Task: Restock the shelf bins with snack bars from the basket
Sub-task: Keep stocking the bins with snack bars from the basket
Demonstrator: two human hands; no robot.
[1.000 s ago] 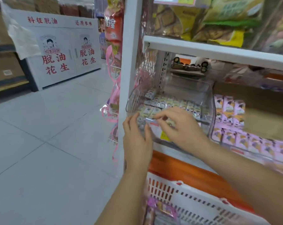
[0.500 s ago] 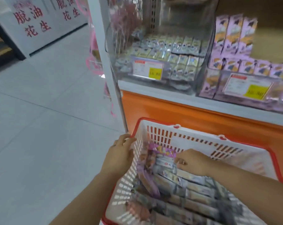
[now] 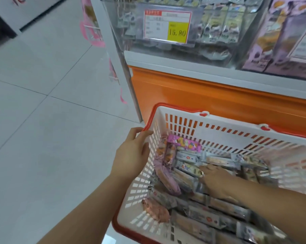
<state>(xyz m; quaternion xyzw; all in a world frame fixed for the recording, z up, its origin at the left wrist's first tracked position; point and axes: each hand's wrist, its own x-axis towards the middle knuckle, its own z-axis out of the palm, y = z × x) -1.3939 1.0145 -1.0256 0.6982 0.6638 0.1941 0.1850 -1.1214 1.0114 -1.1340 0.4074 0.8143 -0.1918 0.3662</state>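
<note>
Eyes down on the basket (image 3: 227, 136), white slotted walls, red rim, and it is stacked with snack bars (image 3: 210, 213), mostly grey-silver wrappers lying in rows across its floor. One pink wrapper (image 3: 184, 143) sits against the basket's far-left corner, and a few purple and brown packs slump down along its left wall.

The left hand (image 3: 131, 155) is on the basket's left rim: fingers bent over the red edge, thumb on the inner side of the wall, so it has a grip on the basket itself.

The right hand (image 3: 217, 180) is down inside the basket, near the middle, palm low over the bars, fingers reaching toward the left wall and touching a grey bar at their tips. The hand is blurred, and I cannot tell whether it has pinched a bar or is only lying on the pile.

Just beyond the basket's far wall stands the orange base panel (image 3: 219, 95) of the shelf. Above that, the clear shelf bin (image 3: 210, 29) holds more grey bars and carries a price tag (image 3: 168, 26) reading 15.80. To the right of it is a bin of purple packs (image 3: 280, 41). Left of the basket, pale floor tiles (image 3: 43, 120).
</note>
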